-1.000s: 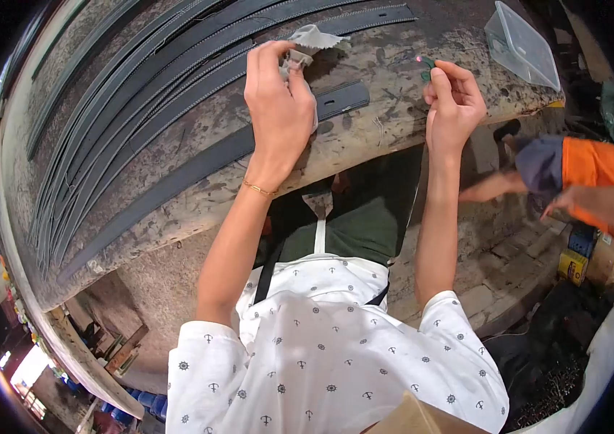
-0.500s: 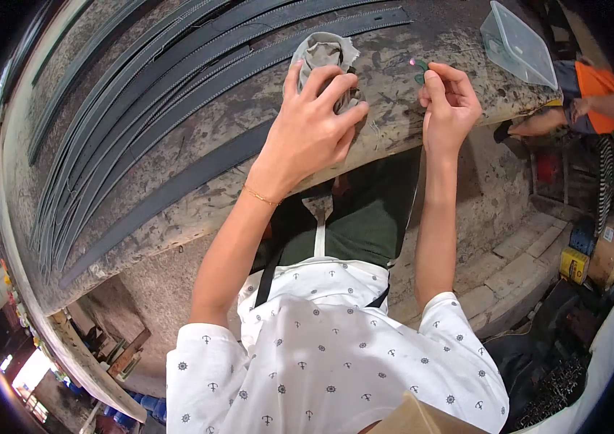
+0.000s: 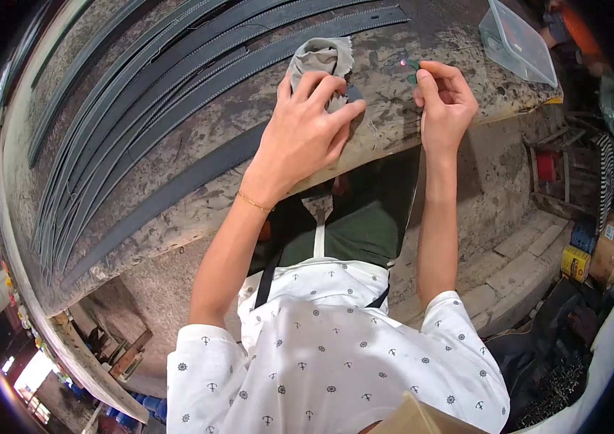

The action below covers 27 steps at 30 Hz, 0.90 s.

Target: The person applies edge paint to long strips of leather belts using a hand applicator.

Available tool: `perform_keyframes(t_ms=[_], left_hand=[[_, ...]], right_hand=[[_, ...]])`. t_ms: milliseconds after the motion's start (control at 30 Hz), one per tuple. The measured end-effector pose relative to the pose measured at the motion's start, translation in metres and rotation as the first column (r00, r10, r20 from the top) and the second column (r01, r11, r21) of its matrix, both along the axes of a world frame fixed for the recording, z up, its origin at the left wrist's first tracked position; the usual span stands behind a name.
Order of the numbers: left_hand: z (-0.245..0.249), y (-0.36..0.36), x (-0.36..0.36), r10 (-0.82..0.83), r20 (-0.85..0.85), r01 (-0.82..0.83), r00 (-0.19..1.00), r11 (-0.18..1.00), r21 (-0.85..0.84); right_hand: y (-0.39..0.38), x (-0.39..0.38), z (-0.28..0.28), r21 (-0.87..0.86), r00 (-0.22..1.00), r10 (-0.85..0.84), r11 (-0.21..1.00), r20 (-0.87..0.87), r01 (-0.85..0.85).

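My left hand (image 3: pixel 307 130) is curled over a crumpled grey rag (image 3: pixel 321 54), its fingers pressing the cloth at the bench edge. Beneath that hand runs a dark leather-like strap (image 3: pixel 176 192), whose end peeks out just right of the fingers. Between thumb and forefinger, my right hand (image 3: pixel 446 105) pinches a small green object (image 3: pixel 413 72). A bright pinkish spot glows at its left tip; the object is too small to name surely. The hands are apart, both over the front part of the bench.
Several dark straps with stitched edges (image 3: pixel 140 87) fan out along the left of the stained bench (image 3: pixel 213 119). A clear plastic container (image 3: pixel 517 47) stands at the back right. Beside the bench on the right are a yellow box (image 3: pixel 574 263) and a cardboard box (image 3: pixel 608 246).
My right hand has shifted slightly left with the green object. My left hand has moved slightly left and down on the rag. The person in orange at right has moved mostly out of view.
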<state>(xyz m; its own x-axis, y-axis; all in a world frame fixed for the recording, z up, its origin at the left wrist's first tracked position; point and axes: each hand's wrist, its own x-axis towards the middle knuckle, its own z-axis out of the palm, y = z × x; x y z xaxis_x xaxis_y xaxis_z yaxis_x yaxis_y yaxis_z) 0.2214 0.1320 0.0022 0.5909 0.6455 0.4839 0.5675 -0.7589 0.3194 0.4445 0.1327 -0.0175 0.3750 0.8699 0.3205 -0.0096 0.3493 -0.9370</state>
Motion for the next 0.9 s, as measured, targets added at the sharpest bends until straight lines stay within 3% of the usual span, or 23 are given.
perform_keyframes(t_ms=[200,267,333,400,467,533,833,900], left_hand=[[-0.003,0.002,-0.005,-0.032,0.023,0.033,0.999,0.997,-0.066],[0.004,0.001,-0.008,-0.026,0.018,0.028,0.999,0.993,-0.118],[0.018,-0.005,-0.014,0.134,0.005,-0.131,0.991,0.980,-0.148],[0.013,-0.005,-0.024,0.167,-0.071,-0.180,0.983,0.953,-0.242],[0.001,-0.002,-0.029,0.163,-0.115,-0.175,0.980,0.980,-0.096],[-0.001,-0.004,-0.027,0.182,-0.112,-0.192,0.977,0.977,-0.092],[-0.005,-0.002,-0.027,0.237,-0.001,-0.237,0.971,0.971,-0.043],[-0.007,-0.002,-0.027,0.256,0.017,-0.255,0.966,0.966,-0.047]], right_hand=[[-0.002,0.001,0.002,-0.042,0.992,0.102,0.994,0.072,-0.099],[-0.004,0.000,0.004,-0.052,0.958,0.215,0.977,0.191,-0.209],[-0.006,-0.002,0.007,-0.126,0.948,0.260,0.963,0.184,-0.240],[-0.005,-0.003,0.009,-0.189,0.871,0.346,0.936,0.347,-0.297],[-0.006,-0.006,0.013,-0.220,0.864,0.360,0.929,0.353,-0.297],[-0.005,-0.004,0.012,-0.216,0.817,0.368,0.929,0.444,-0.301],[-0.002,-0.005,0.012,-0.164,0.763,0.333,0.942,0.554,-0.292],[-0.004,-0.004,0.011,-0.191,0.804,0.335,0.942,0.491,-0.276]])
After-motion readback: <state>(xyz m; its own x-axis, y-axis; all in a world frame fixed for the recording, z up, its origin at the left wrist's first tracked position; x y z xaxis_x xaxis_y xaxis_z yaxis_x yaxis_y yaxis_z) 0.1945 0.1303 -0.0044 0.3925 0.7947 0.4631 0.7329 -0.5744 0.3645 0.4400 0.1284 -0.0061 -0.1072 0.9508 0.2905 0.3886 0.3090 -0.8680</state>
